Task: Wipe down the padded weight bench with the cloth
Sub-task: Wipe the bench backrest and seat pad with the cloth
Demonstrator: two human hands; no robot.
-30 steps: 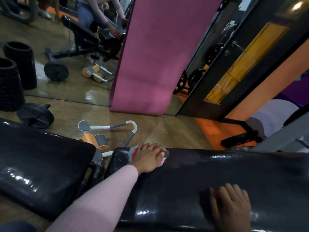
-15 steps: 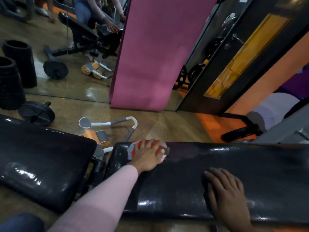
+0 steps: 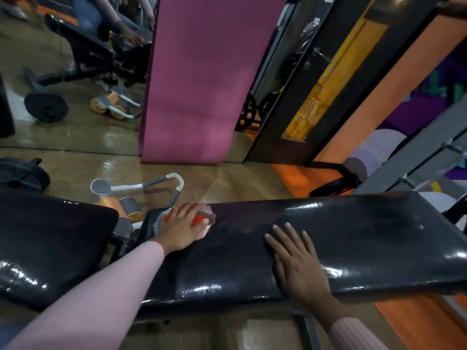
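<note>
The black padded bench [image 3: 353, 238] runs across the view, glossy with wet streaks. A second black pad [image 3: 50, 243] lies to its left. My left hand [image 3: 180, 229] presses flat on a red, white and grey cloth [image 3: 202, 219] at the bench's far left corner, fingers spread over it. Most of the cloth is hidden under the hand. My right hand [image 3: 295, 258] lies flat on the middle of the bench, fingers straight and apart, holding nothing.
An orange and grey ab roller [image 3: 126, 198] lies on the wooden floor just beyond the bench. A pink mat [image 3: 199, 79] leans against a mirror wall. A black weight plate [image 3: 20, 174] sits at the left. Metal rack bars [image 3: 417, 168] rise at the right.
My right hand has slid up from the near edge onto the middle of the bench. My left hand with the cloth stays at the far left corner; the view has tilted down.
</note>
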